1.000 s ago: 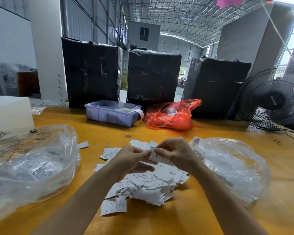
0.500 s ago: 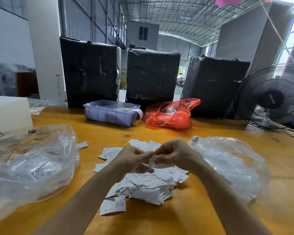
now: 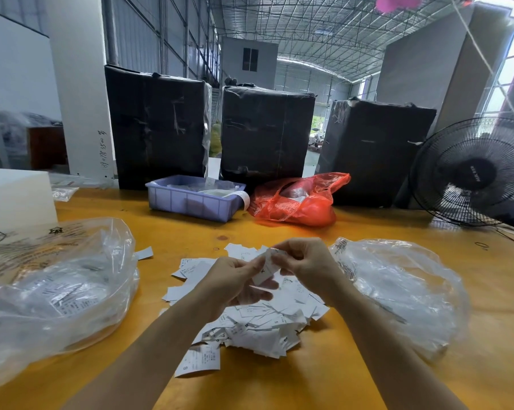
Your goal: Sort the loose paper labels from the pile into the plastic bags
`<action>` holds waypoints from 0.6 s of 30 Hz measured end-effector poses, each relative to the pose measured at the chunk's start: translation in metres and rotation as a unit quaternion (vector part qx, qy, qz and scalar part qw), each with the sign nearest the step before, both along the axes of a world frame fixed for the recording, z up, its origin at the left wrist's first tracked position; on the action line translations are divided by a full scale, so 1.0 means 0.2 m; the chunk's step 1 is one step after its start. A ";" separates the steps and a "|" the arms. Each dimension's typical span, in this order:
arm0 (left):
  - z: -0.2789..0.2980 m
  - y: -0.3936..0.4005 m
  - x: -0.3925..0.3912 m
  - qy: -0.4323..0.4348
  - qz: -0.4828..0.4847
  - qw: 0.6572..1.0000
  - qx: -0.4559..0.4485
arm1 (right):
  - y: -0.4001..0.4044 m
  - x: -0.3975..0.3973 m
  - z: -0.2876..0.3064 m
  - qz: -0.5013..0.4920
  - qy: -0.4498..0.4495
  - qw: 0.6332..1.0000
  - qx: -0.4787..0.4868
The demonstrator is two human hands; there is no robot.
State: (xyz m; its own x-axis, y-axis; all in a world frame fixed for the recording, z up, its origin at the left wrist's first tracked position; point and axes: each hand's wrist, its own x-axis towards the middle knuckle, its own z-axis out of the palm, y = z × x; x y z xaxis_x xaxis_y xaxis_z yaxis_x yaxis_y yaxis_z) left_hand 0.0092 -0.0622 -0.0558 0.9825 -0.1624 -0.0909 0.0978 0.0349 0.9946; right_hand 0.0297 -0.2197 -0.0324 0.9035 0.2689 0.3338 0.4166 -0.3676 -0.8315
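Both hands meet above the pile of labels in the middle of the yellow table. The left hand has its fingers curled, and its grip pinches the lower part of a single white label between thumb and fingertips. The right hand is curled too, its grip grasping the top of the same label with thumb and forefinger. The label stands tilted between the two hands, lifted clear of the pile, with a dark letter showing on its face.

The pile lies loose and overlapping on the table under the wrists, and one label marked S sits at its near edge. A stray label lies apart, just beside the left bag.

A clear plastic bag on the left holds printed labels inside. Another clear plastic bag lies crumpled on the right, near the right forearm.

Further back on the table sit a purple tray and a red bag, just beside each other. Three black wrapped boxes stand behind them, and a black fan stands at the right.
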 end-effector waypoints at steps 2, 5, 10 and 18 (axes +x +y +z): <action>0.00 -0.01 0.00 0.005 -0.008 1.000 0.001 | 0.01 0.00 -0.01 0.015 0.019 1.000 -0.001; 0.00 0.00 0.00 0.013 -0.014 1.000 0.010 | -0.01 0.01 0.00 0.011 0.028 1.000 0.000; -0.01 0.00 0.01 0.021 -0.028 0.999 0.014 | -0.01 0.01 -0.01 0.025 0.041 0.997 -0.059; -0.02 0.01 0.01 0.014 0.013 1.000 0.020 | -0.02 0.01 -0.01 -0.017 0.026 0.999 0.018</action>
State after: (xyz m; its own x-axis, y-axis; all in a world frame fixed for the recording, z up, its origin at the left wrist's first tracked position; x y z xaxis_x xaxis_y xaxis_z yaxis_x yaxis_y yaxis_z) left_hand 0.0118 -0.0598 -0.0591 0.9834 -0.1328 -0.1236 0.1245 -0.0022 0.9922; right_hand 0.0322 -0.2244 -0.0336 0.9281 0.2261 0.2957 0.3607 -0.3507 -0.8642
